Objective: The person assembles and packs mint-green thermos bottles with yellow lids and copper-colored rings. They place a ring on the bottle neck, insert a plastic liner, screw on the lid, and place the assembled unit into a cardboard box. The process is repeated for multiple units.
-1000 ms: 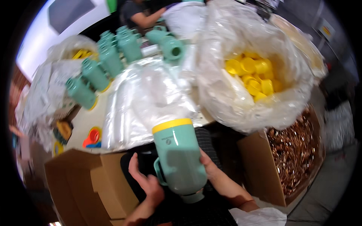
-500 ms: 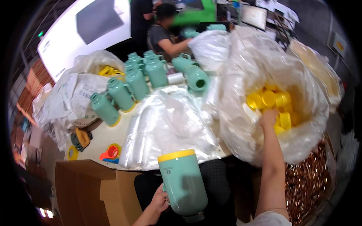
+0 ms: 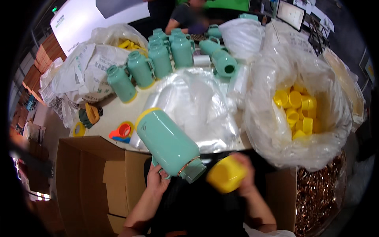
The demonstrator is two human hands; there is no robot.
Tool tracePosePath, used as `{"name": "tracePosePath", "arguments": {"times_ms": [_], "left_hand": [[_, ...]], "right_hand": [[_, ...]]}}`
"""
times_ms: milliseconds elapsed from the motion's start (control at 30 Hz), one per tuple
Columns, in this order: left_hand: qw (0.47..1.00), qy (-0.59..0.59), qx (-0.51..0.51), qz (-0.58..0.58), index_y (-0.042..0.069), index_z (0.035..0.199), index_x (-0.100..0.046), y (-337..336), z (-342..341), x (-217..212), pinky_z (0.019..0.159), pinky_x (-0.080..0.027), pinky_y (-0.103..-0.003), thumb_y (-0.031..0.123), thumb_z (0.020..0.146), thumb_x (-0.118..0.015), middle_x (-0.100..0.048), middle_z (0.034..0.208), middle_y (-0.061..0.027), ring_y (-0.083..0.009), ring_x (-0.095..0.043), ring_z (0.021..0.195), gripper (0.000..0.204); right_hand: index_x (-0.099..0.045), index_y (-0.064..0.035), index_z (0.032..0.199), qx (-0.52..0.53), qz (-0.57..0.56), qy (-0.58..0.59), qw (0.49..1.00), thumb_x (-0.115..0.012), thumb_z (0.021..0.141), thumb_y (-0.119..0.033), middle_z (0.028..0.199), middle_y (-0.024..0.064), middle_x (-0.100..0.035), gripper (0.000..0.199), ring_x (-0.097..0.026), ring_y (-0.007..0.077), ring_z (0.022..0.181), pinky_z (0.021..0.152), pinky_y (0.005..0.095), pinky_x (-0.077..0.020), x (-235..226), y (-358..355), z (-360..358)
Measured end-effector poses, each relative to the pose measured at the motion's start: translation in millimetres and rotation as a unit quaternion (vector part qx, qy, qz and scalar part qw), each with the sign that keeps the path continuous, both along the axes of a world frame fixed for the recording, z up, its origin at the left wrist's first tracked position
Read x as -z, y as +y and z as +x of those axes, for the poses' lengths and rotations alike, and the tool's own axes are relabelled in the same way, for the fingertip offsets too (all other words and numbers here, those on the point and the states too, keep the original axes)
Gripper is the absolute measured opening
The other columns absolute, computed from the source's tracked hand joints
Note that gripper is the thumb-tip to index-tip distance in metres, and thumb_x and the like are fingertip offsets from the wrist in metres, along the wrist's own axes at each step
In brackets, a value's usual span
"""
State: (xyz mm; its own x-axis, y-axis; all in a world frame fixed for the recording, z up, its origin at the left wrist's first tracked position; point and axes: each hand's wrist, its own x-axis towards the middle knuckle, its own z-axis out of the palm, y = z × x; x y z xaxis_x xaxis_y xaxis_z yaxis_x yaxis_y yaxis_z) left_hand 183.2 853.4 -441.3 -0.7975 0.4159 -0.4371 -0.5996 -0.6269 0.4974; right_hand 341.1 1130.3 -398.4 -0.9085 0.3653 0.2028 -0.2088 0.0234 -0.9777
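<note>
My left hand is closed around the handle of a mint-green thermos flask. The flask is tilted, its yellow base up to the left and its neck, with a copper-coloured ring, down to the right. My right hand grips a yellow cup-shaped cap, blurred by motion, a short gap from the flask's neck. More yellow caps lie in a big clear plastic bag on the right. Several green flasks stand at the back left of the table.
Flat clear plastic bags cover the table's middle. A cardboard box stands open at lower left; copper-coloured scraps fill a container at lower right. Tape rolls and a glove lie at the left edge. A person sits across the table.
My right hand has come out of the bag with a yellow cap and moved left to the flask. The flask has risen and tipped, its neck now pointing right. The view has shifted.
</note>
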Motion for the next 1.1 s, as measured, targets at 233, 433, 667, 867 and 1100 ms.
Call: {"name": "tracePosePath", "arguments": {"times_ms": [233, 433, 667, 867, 1100], "left_hand": [[0.932, 0.237, 0.144, -0.235, 0.009, 0.123, -0.054, -66, 21, -11, 0.051, -0.043, -0.022, -0.002, 0.095, -0.051, -0.059, 0.087, -0.0022, -0.0092, -0.052, 0.061, 0.03], [0.697, 0.519, 0.353, -0.347, 0.007, 0.117, -0.063, -18, 68, -30, 0.084, -0.053, -0.038, 0.006, 0.094, -0.059, -0.068, 0.115, -0.0135, -0.0333, -0.067, 0.094, 0.023], [0.383, 0.839, 0.118, -0.367, 0.004, 0.12, -0.063, 152, -37, -109, 0.103, -0.044, -0.046, 0.018, 0.087, -0.067, -0.065, 0.121, -0.0121, -0.0316, -0.06, 0.115, 0.036], [0.248, 0.629, 0.255, -0.691, 0.003, 0.123, -0.059, 145, -116, -44, 0.11, -0.033, -0.051, 0.029, 0.082, -0.074, -0.06, 0.127, -0.017, -0.032, -0.055, 0.12, 0.051], [0.376, 0.669, 0.099, -0.633, 0.005, 0.102, -0.067, 44, -57, 8, 0.089, -0.045, -0.045, 0.014, 0.084, -0.073, -0.065, 0.106, -0.012, -0.0316, -0.06, 0.099, 0.021]], "right_hand": [[-0.056, -0.0061, 0.133, -0.022, 0.303, -0.095, 0.948, -0.081, 0.073, -0.008, 0.135, 0.0153, -0.056, 0.066, -0.053, 0.0341, 0.126, 0.106, 0.0432, -0.0456, 48, -82, 44], [-0.037, -0.0071, 0.151, -0.067, -0.179, -0.07, 0.979, -0.058, 0.098, -0.022, 0.149, 0.0104, -0.047, 0.059, -0.05, 0.0223, 0.13, 0.105, 0.0359, -0.0423, 25, -7, -8], [-0.069, -0.0042, 0.117, -0.166, 0.122, -0.158, 0.966, -0.061, 0.094, -0.02, 0.115, 0.015, -0.069, 0.029, -0.068, 0.0322, 0.103, 0.09, 0.0372, -0.0522, 6, -24, -31], [-0.069, -0.0078, 0.115, -0.177, 0.169, -0.131, 0.961, -0.061, 0.091, -0.016, 0.107, 0.0131, -0.069, 0.026, -0.068, 0.0304, 0.091, 0.081, 0.037, -0.0538, 4, -12, -31], [-0.069, -0.0073, 0.108, -0.172, 0.12, -0.129, 0.969, -0.059, 0.088, -0.012, 0.097, 0.0118, -0.068, 0.023, -0.066, 0.0282, 0.086, 0.078, 0.0363, -0.0538, 12, -12, -45]]}}
